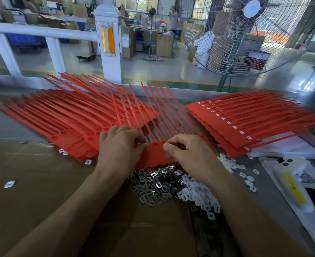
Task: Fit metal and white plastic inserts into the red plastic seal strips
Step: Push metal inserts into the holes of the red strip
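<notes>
Both hands work on one sheet of joined red plastic seal strips (155, 154), which lies directly under them on the brown cardboard (41, 182), its thin tails pointing away from the person. The left hand (121, 145) has its fingers curled and pinches the head row of this sheet. The right hand (186, 151) is also curled, with the fingertips pressed together at the next socket; I think it holds an insert, but the piece itself is too small to see.

To the right of the right hand, a stack of red seal sheets (225, 130) shows small white squares in the heads, so these look finished. To the left of the left hand, a larger fan of red sheets (69, 125) has open sockets, so in my judgement much work is left.

Just in front of the wrists lie a heap of shiny metal inserts (153, 186) and, touching it, a heap of white plastic inserts (199, 197); both are still plentiful.

The hands cover most sockets of the sheet in work, so how many are filled cannot be told.
</notes>
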Tool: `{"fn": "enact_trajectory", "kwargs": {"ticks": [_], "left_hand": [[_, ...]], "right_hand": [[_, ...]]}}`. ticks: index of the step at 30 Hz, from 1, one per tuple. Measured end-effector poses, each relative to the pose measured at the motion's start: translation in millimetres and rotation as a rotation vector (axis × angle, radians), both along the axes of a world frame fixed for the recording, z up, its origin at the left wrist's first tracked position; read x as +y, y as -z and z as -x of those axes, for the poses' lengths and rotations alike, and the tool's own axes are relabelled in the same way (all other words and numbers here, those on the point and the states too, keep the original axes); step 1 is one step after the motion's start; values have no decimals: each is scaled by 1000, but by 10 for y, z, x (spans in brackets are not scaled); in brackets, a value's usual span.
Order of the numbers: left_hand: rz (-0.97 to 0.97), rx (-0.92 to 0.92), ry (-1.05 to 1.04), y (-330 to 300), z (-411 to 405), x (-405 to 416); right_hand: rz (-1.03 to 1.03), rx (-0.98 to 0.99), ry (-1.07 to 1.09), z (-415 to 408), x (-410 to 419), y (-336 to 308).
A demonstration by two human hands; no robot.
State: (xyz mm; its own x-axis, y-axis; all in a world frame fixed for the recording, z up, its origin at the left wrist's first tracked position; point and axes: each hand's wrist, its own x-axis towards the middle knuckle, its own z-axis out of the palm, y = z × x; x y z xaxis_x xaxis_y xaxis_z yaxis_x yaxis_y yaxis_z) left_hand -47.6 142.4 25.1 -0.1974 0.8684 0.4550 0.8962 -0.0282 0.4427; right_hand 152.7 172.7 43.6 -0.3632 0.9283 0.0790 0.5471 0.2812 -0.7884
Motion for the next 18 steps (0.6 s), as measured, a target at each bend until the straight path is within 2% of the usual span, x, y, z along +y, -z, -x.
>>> {"fn": "enact_trajectory", "kwargs": {"ticks": [11, 18], "left_hand": [[38, 33, -23, 17, -13, 23], [51, 28, -21, 21, 22, 0]], "right_hand": [[-9, -45, -31, -17, 4, -3], [-17, -135, -169, -62, 5, -35]]}}
